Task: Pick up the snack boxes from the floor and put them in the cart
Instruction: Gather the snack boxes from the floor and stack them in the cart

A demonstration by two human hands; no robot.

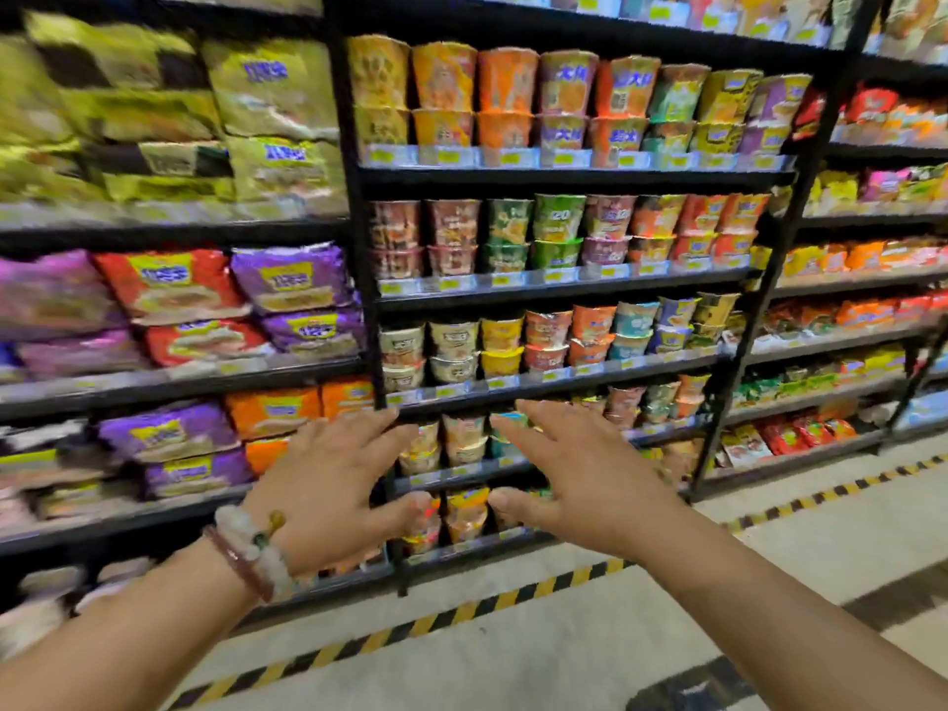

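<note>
My left hand (333,484) and my right hand (585,479) are both stretched out in front of me at chest height, fingers spread and straight, holding nothing. They hover in the air before the lower shelves, a small gap between the two thumbs. A beaded bracelet sits on my left wrist. No snack boxes on the floor and no cart show in this view. The picture is blurred, most strongly at the left.
A tall black shelving unit (359,207) fills the view, stacked with cup noodles (559,228) in the middle and noodle bags (169,289) at the left. Yellow-and-black hazard tape (461,613) runs along the pale floor (513,659) at the shelf's foot.
</note>
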